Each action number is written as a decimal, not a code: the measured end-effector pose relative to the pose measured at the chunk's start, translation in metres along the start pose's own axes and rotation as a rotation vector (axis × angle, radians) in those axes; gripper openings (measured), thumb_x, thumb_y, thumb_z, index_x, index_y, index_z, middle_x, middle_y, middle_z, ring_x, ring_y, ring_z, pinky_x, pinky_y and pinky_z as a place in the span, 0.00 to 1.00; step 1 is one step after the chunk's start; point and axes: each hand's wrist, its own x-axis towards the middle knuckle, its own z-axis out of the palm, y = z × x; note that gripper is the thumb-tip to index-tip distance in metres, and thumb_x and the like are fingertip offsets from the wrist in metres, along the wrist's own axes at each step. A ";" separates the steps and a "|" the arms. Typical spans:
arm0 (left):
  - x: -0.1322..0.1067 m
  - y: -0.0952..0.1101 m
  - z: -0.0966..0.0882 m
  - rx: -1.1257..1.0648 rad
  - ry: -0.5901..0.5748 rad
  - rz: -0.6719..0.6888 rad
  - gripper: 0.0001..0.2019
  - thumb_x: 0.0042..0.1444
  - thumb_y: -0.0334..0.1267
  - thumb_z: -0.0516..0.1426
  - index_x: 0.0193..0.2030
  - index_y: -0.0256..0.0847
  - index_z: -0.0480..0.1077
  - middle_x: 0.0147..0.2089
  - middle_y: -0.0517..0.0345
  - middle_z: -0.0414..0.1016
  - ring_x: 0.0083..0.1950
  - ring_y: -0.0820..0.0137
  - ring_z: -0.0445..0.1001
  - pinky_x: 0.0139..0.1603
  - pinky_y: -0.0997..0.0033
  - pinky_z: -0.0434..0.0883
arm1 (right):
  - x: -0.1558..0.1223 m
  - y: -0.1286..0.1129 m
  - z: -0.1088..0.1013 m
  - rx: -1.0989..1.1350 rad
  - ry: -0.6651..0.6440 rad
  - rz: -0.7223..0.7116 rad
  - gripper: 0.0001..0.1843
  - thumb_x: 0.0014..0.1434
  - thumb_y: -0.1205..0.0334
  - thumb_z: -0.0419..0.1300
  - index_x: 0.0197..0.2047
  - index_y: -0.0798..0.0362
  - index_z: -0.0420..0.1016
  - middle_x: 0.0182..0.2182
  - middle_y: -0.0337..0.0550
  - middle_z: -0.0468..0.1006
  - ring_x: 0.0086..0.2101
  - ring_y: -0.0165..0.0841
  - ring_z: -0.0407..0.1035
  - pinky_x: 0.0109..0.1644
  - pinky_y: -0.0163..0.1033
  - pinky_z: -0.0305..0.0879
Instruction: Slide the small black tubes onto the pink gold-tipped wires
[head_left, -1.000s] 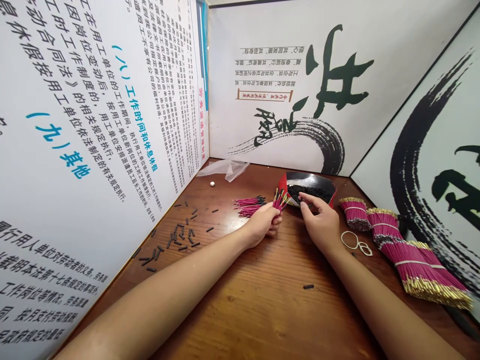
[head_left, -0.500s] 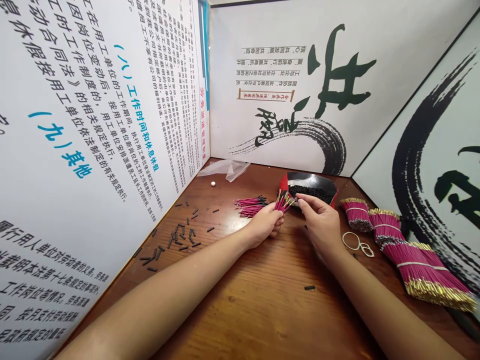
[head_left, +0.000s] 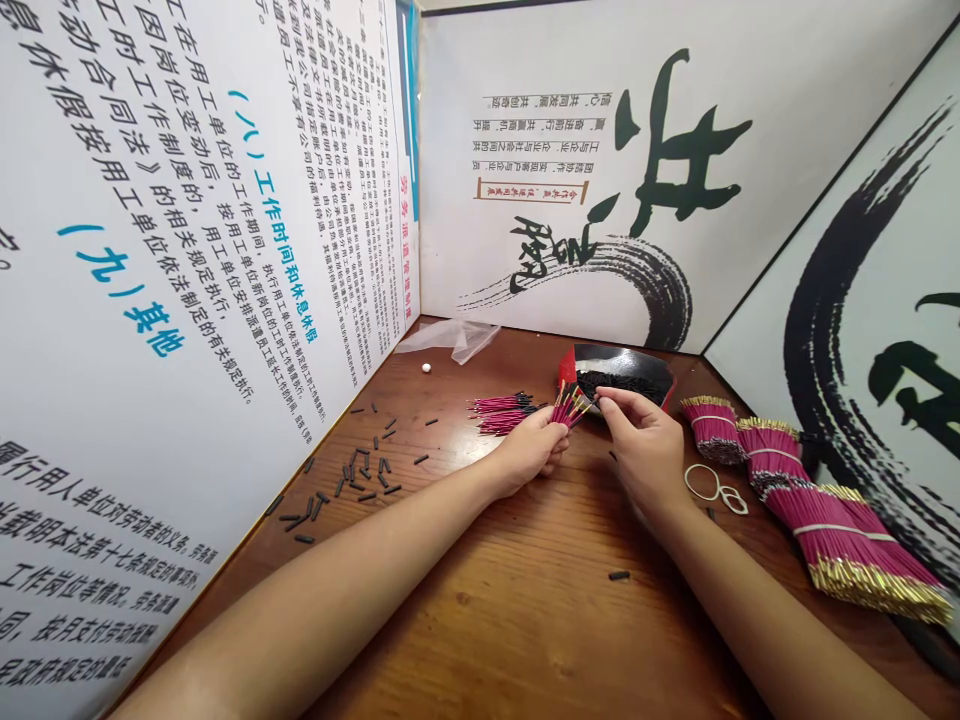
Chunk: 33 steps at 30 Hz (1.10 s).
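Head view: pink wires clamped in left grip, gold tips protruding; right grip pinched together just beside.

On your tabletop, a crumpled clear bag lies near the brush-lettered back panel, a small white ball beside it; a text-covered panel stands on your left.

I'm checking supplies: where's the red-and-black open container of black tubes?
In the head view, the container sits right of centre, just beyond the right hand and before the white back panel.
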 end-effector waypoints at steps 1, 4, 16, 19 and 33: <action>0.000 0.000 0.000 -0.002 0.004 -0.002 0.04 0.57 0.34 0.49 0.39 0.42 0.57 0.24 0.70 0.50 0.19 0.82 0.45 0.20 0.80 0.42 | 0.000 0.000 0.000 0.000 0.002 -0.004 0.13 0.55 0.55 0.64 0.40 0.54 0.82 0.37 0.46 0.83 0.38 0.37 0.77 0.47 0.45 0.73; 0.001 -0.001 0.000 -0.005 0.011 -0.007 0.04 0.57 0.34 0.50 0.39 0.42 0.57 0.24 0.70 0.50 0.19 0.82 0.45 0.21 0.79 0.42 | 0.000 0.001 0.000 -0.001 0.012 -0.015 0.13 0.55 0.55 0.63 0.39 0.54 0.81 0.37 0.46 0.83 0.38 0.37 0.76 0.46 0.45 0.73; 0.000 0.000 0.000 -0.007 0.009 0.006 0.03 0.58 0.32 0.49 0.39 0.42 0.58 0.24 0.70 0.50 0.19 0.82 0.45 0.21 0.78 0.41 | -0.006 0.000 0.005 0.009 -0.111 -0.044 0.12 0.55 0.55 0.64 0.40 0.52 0.78 0.35 0.44 0.82 0.35 0.35 0.74 0.41 0.42 0.71; 0.000 0.000 0.000 -0.014 0.017 0.001 0.03 0.58 0.32 0.49 0.39 0.42 0.58 0.24 0.70 0.49 0.19 0.82 0.45 0.21 0.78 0.41 | -0.007 0.002 0.007 0.036 -0.109 -0.011 0.15 0.53 0.54 0.65 0.43 0.51 0.75 0.33 0.43 0.81 0.33 0.34 0.73 0.40 0.41 0.69; -0.002 0.001 0.005 0.019 0.070 0.051 0.02 0.63 0.33 0.47 0.41 0.41 0.58 0.25 0.69 0.49 0.20 0.80 0.46 0.20 0.78 0.44 | -0.014 0.005 0.015 0.065 -0.168 0.028 0.23 0.51 0.53 0.68 0.47 0.50 0.68 0.33 0.42 0.79 0.33 0.34 0.73 0.41 0.42 0.70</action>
